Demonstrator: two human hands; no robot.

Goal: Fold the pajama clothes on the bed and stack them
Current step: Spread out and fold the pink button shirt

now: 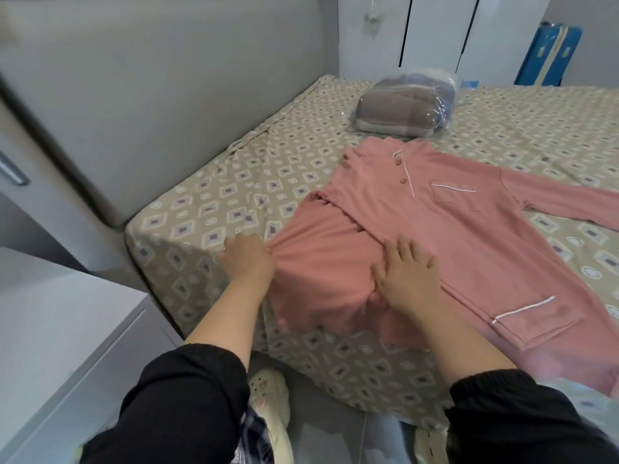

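At the near corner of the bed (201,202), a person's left hand (246,259) bunches the edge of a folded pink piece (321,269), seemingly to pull it taut, while the right hand (407,276) lies spread flat, pinning it; beyond, the soft knit pajama top (469,229), white-piped, sprawls mid-bed before a plastic-wrapped bundle (405,105)

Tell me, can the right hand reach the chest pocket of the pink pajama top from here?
Probably yes. The right hand lies flat on the pajama top, and only smooth cloth lies between it and the chest pocket.
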